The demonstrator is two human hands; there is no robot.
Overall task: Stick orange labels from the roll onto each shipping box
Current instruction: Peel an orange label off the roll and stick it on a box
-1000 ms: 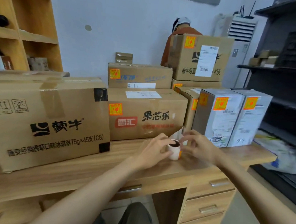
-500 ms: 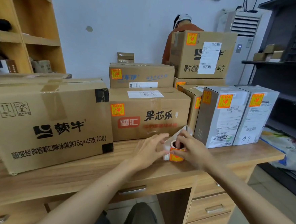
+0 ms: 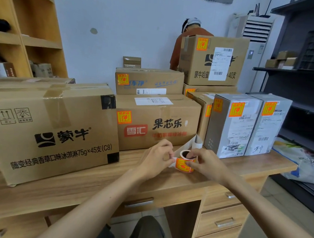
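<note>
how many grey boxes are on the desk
2: left grey box and right grey box, side by side at the right end of the desk; more may hide behind the brown cartons.

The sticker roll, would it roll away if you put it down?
Probably not: the label roll has its hollow core facing up, so set down that way it should sit flat; on its side it might roll. It looks small, so likely light. Its loose backing strip curls, so probably floppy.

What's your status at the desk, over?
Left hand pinches white paper backing strip; right hand grips small roll of orange labels. Large brown cardboard box, far left, shows no label yet. Nothing blocking it.
</note>
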